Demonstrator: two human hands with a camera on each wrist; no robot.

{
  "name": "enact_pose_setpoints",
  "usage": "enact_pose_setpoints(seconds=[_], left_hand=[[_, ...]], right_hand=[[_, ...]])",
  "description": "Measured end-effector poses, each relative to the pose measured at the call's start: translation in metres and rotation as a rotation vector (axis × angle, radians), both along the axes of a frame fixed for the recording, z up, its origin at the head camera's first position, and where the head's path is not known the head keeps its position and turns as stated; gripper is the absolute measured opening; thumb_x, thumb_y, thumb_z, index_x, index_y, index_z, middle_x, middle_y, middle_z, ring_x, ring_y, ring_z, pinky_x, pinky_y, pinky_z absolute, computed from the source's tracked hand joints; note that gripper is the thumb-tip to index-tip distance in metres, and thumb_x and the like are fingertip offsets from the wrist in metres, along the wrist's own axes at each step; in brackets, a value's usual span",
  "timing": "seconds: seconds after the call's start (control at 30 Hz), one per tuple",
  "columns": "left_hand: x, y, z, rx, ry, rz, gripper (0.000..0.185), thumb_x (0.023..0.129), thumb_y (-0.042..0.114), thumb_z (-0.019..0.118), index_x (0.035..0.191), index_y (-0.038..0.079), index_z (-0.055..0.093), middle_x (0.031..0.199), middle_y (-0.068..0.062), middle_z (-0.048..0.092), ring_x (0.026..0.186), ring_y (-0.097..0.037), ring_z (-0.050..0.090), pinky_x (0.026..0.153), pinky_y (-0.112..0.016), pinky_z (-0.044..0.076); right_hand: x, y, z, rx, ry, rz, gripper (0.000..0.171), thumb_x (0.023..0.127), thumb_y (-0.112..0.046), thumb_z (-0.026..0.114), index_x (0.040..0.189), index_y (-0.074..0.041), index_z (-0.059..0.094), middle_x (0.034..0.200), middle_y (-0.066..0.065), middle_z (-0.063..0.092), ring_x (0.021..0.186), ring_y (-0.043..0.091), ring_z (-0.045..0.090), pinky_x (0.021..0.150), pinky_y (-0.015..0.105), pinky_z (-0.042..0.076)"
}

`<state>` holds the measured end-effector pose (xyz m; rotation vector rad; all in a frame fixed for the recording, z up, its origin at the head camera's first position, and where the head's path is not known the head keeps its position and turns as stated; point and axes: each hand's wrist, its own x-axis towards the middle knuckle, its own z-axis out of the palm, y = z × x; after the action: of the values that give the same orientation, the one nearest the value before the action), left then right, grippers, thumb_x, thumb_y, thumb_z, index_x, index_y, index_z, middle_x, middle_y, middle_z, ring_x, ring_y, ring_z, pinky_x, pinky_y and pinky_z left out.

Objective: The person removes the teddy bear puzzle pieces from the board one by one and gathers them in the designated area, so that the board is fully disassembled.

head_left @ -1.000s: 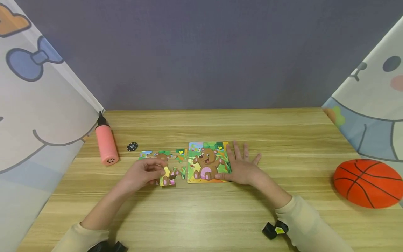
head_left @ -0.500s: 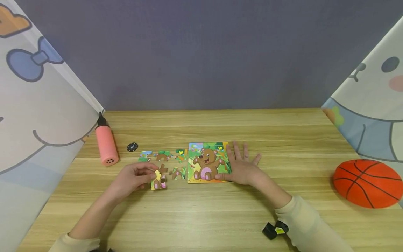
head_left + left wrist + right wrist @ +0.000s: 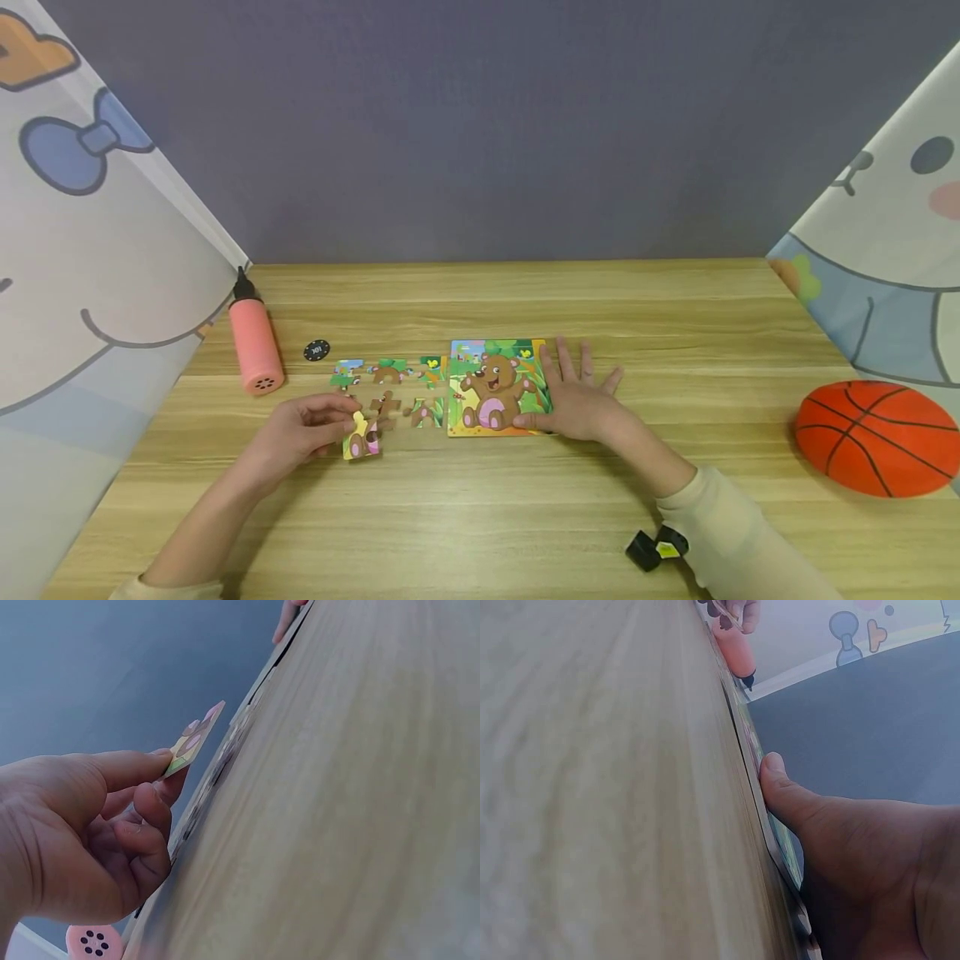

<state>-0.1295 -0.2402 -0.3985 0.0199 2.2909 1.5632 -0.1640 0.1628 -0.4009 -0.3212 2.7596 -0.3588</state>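
My left hand (image 3: 288, 437) pinches a puzzle piece (image 3: 362, 439) printed with a pink-soled bear foot on yellow. In the left wrist view the piece (image 3: 196, 740) is held by its edge between thumb and fingertips, raised and tilted above the table. Several loose puzzle pieces (image 3: 388, 372) lie in rough rows just right of that hand. To their right is a square bear picture board (image 3: 491, 383), lying flat. My right hand (image 3: 581, 404) rests on the board's right edge with fingers spread, the thumb lying over its lower right part.
A pink pump bottle (image 3: 255, 346) with a black nozzle lies at the left, near a black round chip (image 3: 317, 350). An orange basketball-patterned ball (image 3: 876, 439) sits at the far right. A dark panel (image 3: 480, 133) stands behind the wooden table (image 3: 510, 517).
My left hand has moved left and slightly toward me with the puzzle piece, uncovering more of the loose pieces. The right hand stays on the board.
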Motion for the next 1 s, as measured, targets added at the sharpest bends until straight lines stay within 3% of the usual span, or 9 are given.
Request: enact_pose_setpoints(seconds=[0.27,0.5,0.8,1.0], left_hand=[[0.005,-0.008,0.000,-0.007,0.016,-0.009,0.036,0.092,0.017,0.076,0.123,0.000,0.068,0.109,-0.011,0.069,0.067,-0.014,0.051,0.056,-0.024,0.047],[0.007,-0.018,0.000,-0.048,0.012,0.006,0.036,0.094,0.017,0.074,0.123,-0.001,0.066,0.102,-0.010,0.069,0.066,-0.013,0.053,0.056,-0.026,0.048],[0.009,-0.033,0.004,-0.089,-0.015,-0.059,0.034,0.095,0.019,0.072,0.122,-0.001,0.066,0.099,-0.007,0.066,0.070,-0.015,0.053,0.057,-0.028,0.049],[0.008,-0.038,0.000,-0.092,-0.023,-0.050,0.033,0.097,0.015,0.070,0.124,-0.003,0.065,0.095,-0.006,0.064,0.068,-0.014,0.052,0.056,-0.027,0.047]], right_hand=[[-0.001,0.001,-0.001,-0.007,-0.002,-0.002,0.125,0.080,-0.082,0.057,0.162,-0.007,0.001,0.166,0.021,-0.013,0.145,0.053,-0.016,0.091,0.088,-0.011],[-0.001,0.001,0.000,-0.008,0.001,0.001,0.124,0.081,-0.081,0.058,0.162,-0.007,0.001,0.165,0.021,-0.013,0.145,0.054,-0.016,0.091,0.088,-0.010],[-0.001,0.001,0.001,-0.010,-0.003,0.004,0.124,0.081,-0.081,0.058,0.162,-0.006,0.001,0.165,0.021,-0.014,0.145,0.053,-0.016,0.091,0.088,-0.010],[-0.001,0.001,0.001,-0.010,-0.005,0.005,0.124,0.081,-0.081,0.058,0.162,-0.006,0.001,0.165,0.022,-0.014,0.145,0.053,-0.016,0.091,0.088,-0.010]])
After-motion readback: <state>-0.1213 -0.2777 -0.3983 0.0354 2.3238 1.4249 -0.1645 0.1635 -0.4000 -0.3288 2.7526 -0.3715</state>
